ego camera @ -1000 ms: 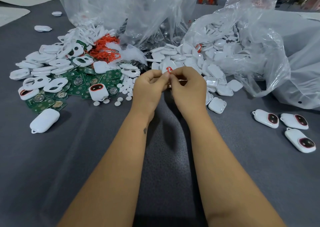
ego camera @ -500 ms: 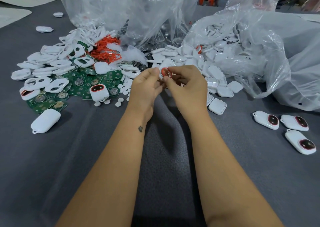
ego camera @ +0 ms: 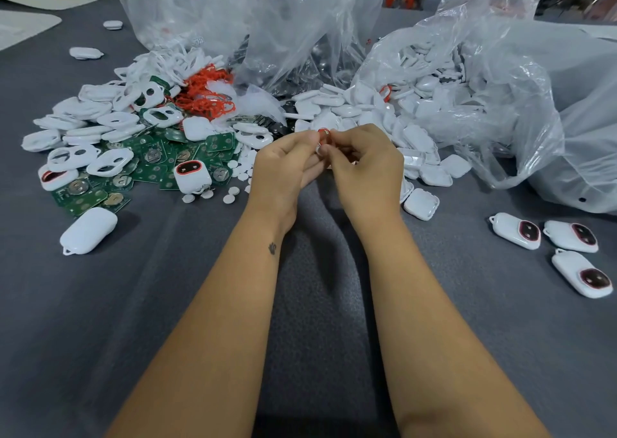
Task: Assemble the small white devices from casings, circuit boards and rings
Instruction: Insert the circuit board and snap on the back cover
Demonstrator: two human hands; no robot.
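Grey felt table (ego camera: 167,304) | both hands, left (ego camera: 283,170) and right (ego camera: 365,170), pinch small white casing with red ring (ego camera: 322,137)

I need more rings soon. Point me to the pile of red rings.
The red rings lie on the far left of the head view, behind the green circuit boards and beside a clear plastic bag.

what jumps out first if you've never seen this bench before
Both hands, the left hand and right hand, meet at the centre, pinching a small white piece with a red ring. Behind them lies a heap of white casings, with green circuit boards to the left; three finished devices lie at right.
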